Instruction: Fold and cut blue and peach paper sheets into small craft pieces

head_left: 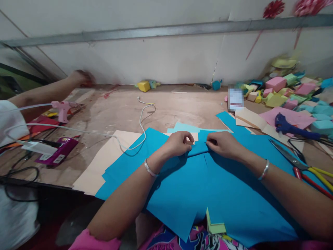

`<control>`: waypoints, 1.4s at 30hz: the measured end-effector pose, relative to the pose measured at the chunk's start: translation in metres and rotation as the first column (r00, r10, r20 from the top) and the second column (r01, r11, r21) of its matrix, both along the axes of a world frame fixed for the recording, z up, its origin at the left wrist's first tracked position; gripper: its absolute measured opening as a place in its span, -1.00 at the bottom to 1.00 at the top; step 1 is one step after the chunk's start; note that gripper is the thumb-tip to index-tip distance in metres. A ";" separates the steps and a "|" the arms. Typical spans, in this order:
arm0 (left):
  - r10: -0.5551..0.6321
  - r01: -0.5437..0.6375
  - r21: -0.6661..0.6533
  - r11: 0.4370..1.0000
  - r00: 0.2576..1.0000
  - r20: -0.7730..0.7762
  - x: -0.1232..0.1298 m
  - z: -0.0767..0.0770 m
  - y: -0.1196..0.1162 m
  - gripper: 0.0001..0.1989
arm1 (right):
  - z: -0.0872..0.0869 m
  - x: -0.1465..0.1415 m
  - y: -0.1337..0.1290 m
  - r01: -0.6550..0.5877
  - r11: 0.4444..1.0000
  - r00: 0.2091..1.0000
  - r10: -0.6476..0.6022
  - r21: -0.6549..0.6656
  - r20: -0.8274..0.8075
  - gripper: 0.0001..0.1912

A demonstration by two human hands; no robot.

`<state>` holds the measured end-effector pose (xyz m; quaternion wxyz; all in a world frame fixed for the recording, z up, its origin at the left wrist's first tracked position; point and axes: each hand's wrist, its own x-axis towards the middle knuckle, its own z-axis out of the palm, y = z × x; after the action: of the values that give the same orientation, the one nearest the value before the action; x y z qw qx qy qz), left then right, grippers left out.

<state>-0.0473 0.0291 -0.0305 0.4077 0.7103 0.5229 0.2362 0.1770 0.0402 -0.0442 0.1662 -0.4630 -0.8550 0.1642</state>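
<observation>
A small folded piece of blue paper (199, 149) lies between my hands, just above large blue paper sheets (208, 180). My left hand (178, 143) has its fingers curled, with thumb and fingertips at the left end of the piece. At the right end, my right hand (223, 145) pinches the paper between thumb and bent fingers. Pale peach sheets (101, 163) stick out from under the blue ones on the left. A small yellow-green and blue paper piece (216, 227) rests near my lap, at the front edge of the sheets.
Large scissors (293, 161) with red and yellow handles lie at right, near a blue glue gun (293, 128). Coloured paper boxes (278, 90) pile up behind them. At left are a purple power strip (58, 152), a white cable (142, 121), a pink glue gun (63, 110) and another person's arm (47, 88).
</observation>
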 end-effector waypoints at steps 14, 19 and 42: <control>-0.220 0.333 0.261 0.906 0.898 -0.381 0.000 -0.009 -0.005 -0.51 | -0.003 -0.002 0.003 -0.005 0.999 0.997 0.007 -0.031 0.074 -0.86; -0.154 0.393 0.332 0.857 0.812 -0.563 0.007 0.006 -0.021 -0.66 | -0.005 -0.002 0.004 -0.023 1.000 0.996 0.025 -0.021 0.085 -0.86; 0.059 0.414 0.295 0.861 0.495 -0.867 0.017 0.006 -0.080 -0.79 | 0.011 -0.013 -0.021 -0.032 0.971 0.927 -0.059 0.236 0.370 -0.74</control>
<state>-0.0308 -0.0511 -0.0243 -0.0638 0.8600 0.5015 -0.0702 0.1639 0.0188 -0.0330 0.0551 -0.4685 -0.8812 -0.0318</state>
